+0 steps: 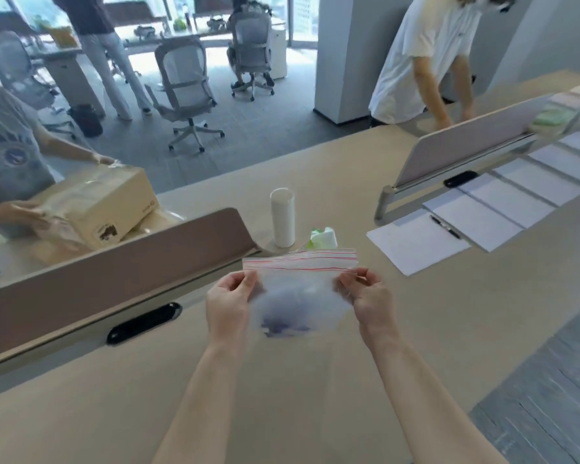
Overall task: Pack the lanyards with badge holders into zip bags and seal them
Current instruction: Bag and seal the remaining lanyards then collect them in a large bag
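I hold a clear zip bag (300, 286) with a red-lined zip strip up above the beige table (282, 396). A blurred purple lanyard with its badge holder (283, 324) lies in the bottom of the bag. My left hand (226, 306) pinches the bag's left edge just below the zip strip. My right hand (365, 296) pinches the right edge at the same height. Whether the zip is pressed closed cannot be told through the blur.
A white cylinder bottle (283, 217) and a green-white packet (323, 237) stand just beyond the bag. Brown divider panel (114, 279) runs on the left, with a black cable port (144, 323). Papers and a pen (444, 226) lie right. People work at a cardboard box (94, 205) and the far desk.
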`<state>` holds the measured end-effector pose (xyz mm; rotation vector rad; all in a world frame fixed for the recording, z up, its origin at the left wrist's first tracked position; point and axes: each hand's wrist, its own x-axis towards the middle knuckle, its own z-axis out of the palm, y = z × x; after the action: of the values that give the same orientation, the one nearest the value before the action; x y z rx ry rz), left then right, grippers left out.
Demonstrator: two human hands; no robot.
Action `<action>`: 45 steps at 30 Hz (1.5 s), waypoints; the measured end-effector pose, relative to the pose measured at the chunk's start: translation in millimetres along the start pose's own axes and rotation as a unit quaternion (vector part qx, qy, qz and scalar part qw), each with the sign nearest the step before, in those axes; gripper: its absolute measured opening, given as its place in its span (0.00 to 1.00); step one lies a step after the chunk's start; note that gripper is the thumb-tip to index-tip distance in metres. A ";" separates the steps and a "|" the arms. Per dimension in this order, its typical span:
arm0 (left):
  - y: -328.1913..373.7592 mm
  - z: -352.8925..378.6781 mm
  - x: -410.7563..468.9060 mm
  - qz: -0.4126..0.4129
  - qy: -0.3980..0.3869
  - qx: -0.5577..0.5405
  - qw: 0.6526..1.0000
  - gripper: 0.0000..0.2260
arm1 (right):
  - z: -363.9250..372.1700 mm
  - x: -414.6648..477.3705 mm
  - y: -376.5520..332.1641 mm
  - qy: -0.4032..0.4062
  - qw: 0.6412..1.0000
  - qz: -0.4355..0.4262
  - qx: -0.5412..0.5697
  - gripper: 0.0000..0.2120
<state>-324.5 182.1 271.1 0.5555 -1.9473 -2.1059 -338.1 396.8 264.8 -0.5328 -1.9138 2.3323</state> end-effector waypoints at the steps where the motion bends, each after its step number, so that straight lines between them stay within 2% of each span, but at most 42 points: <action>1: 11.5 6.0 1.2 0.019 -0.015 -0.009 1.000 0.08 | -1.4 -1.9 -12.9 0.009 1.000 -0.017 -0.005 0.10; 4: 39.8 28.9 7.7 0.064 -0.060 -0.029 0.996 0.09 | -10.8 0.2 -46.9 0.043 0.997 -0.058 -0.016 0.11; 7: 57.8 61.0 8.8 0.080 -0.097 -0.061 0.990 0.10 | -29.7 2.5 -76.9 0.086 0.992 -0.087 -0.007 0.09; 14: 65.6 144.0 -30.3 0.034 -0.168 -0.113 0.979 0.07 | -107.6 -14.7 -108.4 0.176 0.976 -0.125 0.006 0.07; 22: 61.2 249.7 -107.6 0.045 -0.219 -0.078 0.972 0.05 | -232.7 -38.3 -135.0 0.229 0.963 -0.138 0.045 0.05; 29: 61.4 350.2 -184.7 0.099 -0.190 -0.026 0.976 0.07 | -348.5 -26.5 -171.1 0.215 0.963 -0.129 0.095 0.05; 34: 61.2 403.9 -224.9 0.120 -0.157 -0.010 0.980 0.08 | -416.4 -13.3 -190.4 0.195 0.971 -0.125 0.055 0.05; 40: 53.9 456.2 -231.5 0.113 -0.134 -0.017 0.984 0.08 | -461.9 27.9 -207.5 0.167 0.979 -0.112 0.043 0.07; 45: 38.8 488.7 -207.7 0.090 -0.105 -0.040 0.990 0.09 | -472.3 82.3 -211.7 0.134 0.987 -0.091 0.018 0.06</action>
<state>-343.7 706.6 360.4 0.1411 -1.9255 -2.1900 -300.8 907.7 375.2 -0.6059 -1.7175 2.0600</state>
